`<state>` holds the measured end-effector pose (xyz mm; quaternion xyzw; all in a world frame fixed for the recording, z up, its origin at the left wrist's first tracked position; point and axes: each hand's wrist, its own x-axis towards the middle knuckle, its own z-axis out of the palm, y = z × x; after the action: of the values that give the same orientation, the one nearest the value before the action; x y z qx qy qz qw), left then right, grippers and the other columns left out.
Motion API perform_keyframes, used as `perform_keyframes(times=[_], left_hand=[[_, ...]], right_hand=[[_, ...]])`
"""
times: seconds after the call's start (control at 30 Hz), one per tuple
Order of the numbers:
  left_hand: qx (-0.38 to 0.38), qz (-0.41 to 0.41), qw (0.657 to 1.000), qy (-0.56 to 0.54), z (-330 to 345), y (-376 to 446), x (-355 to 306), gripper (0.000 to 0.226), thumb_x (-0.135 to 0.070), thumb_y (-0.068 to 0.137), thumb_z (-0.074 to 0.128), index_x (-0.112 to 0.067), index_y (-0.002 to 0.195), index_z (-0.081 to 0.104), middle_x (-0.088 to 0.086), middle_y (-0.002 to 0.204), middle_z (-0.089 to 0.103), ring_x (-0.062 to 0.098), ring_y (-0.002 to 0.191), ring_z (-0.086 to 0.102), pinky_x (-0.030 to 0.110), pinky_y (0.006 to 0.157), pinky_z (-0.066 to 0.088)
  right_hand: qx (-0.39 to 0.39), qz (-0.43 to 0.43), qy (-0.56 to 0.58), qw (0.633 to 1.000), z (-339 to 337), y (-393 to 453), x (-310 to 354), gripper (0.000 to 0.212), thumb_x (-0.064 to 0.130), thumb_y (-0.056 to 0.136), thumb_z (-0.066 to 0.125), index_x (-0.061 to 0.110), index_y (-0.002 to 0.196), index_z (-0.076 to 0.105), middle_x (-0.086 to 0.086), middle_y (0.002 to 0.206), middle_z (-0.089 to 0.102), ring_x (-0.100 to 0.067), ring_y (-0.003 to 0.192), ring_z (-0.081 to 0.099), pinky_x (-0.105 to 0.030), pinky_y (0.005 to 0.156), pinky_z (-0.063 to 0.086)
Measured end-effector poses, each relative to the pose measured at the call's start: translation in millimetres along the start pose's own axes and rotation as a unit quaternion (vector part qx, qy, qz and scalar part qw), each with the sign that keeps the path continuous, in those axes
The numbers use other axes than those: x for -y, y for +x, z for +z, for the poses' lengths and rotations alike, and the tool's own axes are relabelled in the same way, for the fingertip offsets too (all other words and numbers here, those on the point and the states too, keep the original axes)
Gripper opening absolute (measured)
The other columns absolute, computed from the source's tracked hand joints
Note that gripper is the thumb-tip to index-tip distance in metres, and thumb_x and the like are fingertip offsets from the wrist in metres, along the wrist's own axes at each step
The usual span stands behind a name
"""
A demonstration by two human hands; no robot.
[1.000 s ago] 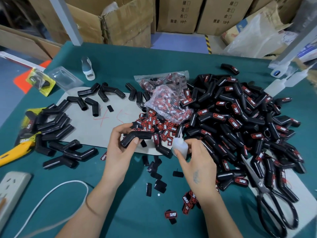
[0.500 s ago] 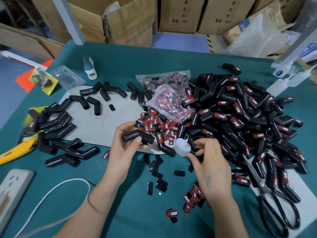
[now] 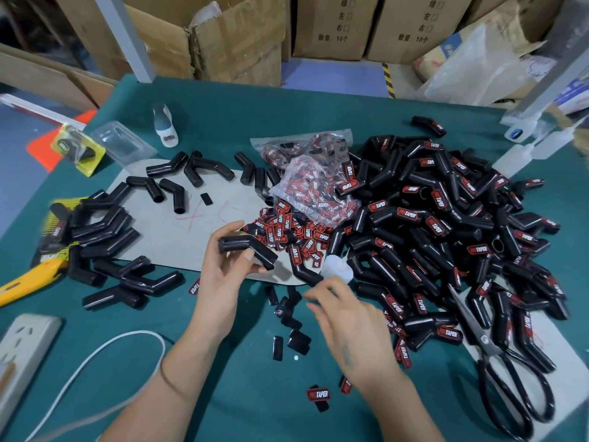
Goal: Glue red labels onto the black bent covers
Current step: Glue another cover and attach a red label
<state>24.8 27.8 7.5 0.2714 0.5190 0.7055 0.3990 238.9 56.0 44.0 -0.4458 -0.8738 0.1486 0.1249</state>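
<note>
Left hand point(image 3: 228, 269): raised over the grey card sheet point(image 3: 165, 231), fingers and thumb curled round one unlabelled black bent cover point(image 3: 247, 252), which lies across the fingertips with its bend upward.
Right hand point(image 3: 345, 327): low over the green bench point(image 3: 242, 393), blurred, fingers loosely spread and holding nothing.
Glue bottle point(image 3: 336, 269): small and white, on the bench just beyond the right fingertips.
Red labels point(image 3: 287, 232): loose heap between the hands and a clear bag point(image 3: 318, 189) of more; a few lie scattered near the wrists.
Labelled covers point(image 3: 446, 237): big pile on the right.
Plain covers point(image 3: 105, 231): grouped on the left.
Scissors point(image 3: 510, 378): at the pile's near right edge.
</note>
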Motion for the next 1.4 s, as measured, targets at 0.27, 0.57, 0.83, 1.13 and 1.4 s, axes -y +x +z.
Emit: perform_keyframes(times=[0.27,0.57,0.83,1.13,1.4], left_hand=[[0.063,-0.03,0.998,-0.01,3.8,-3.1,0.5,0.048,-0.026,0.092,0.073,-0.019,0.137,0.059,0.01,0.117,0.066,0.027,0.103,0.067,0.033,0.078,0.06],[0.135,-0.059,0.989,0.013,4.5,-7.9,5.1,0.048,-0.027,0.093,0.075,-0.022,0.138,0.06,0.019,0.115,0.062,0.027,0.097,0.068,0.036,0.079,0.06],[0.159,-0.085,0.983,-0.011,9.0,-10.2,2.7,0.047,-0.021,0.091,0.074,-0.021,0.136,0.061,0.017,0.113,0.062,0.03,0.093,0.066,0.036,0.077,0.059],[0.166,-0.097,0.98,-0.051,9.5,-11.4,-5.0,0.045,-0.022,0.092,0.074,-0.019,0.135,0.063,0.018,0.116,0.065,0.035,0.099,0.067,0.036,0.079,0.058],[0.164,-0.105,0.979,-0.059,8.0,-10.7,-7.2,0.043,-0.022,0.094,0.072,-0.017,0.136,0.064,0.02,0.117,0.065,0.035,0.097,0.065,0.034,0.076,0.058]], right_hand=[[0.127,0.11,-0.031,0.985,-16.2,-30.6,-45.6,0.018,0.047,0.106,0.05,0.044,0.121,0.058,0.022,0.121,0.048,-0.008,0.084,0.066,-0.031,0.072,0.053],[0.136,0.151,0.029,0.979,-17.8,-54.8,-56.9,0.014,0.047,0.098,0.066,0.042,0.11,0.066,0.025,0.113,0.05,0.002,0.087,0.055,-0.023,0.07,0.051],[0.154,0.16,0.078,0.972,-21.4,-50.9,-62.7,0.012,0.046,0.094,0.07,0.04,0.097,0.06,0.025,0.115,0.044,0.007,0.092,0.056,-0.02,0.064,0.043],[0.145,0.147,0.109,0.972,-24.6,-49.7,-65.6,0.019,0.028,0.094,0.075,0.043,0.097,0.065,0.035,0.108,0.056,0.003,0.094,0.06,-0.023,0.072,0.05],[0.153,0.073,0.035,0.985,-38.3,-62.5,-71.1,0.028,0.015,0.094,0.074,0.038,0.11,0.068,0.028,0.094,0.054,0.008,0.1,0.047,-0.02,0.078,0.049]])
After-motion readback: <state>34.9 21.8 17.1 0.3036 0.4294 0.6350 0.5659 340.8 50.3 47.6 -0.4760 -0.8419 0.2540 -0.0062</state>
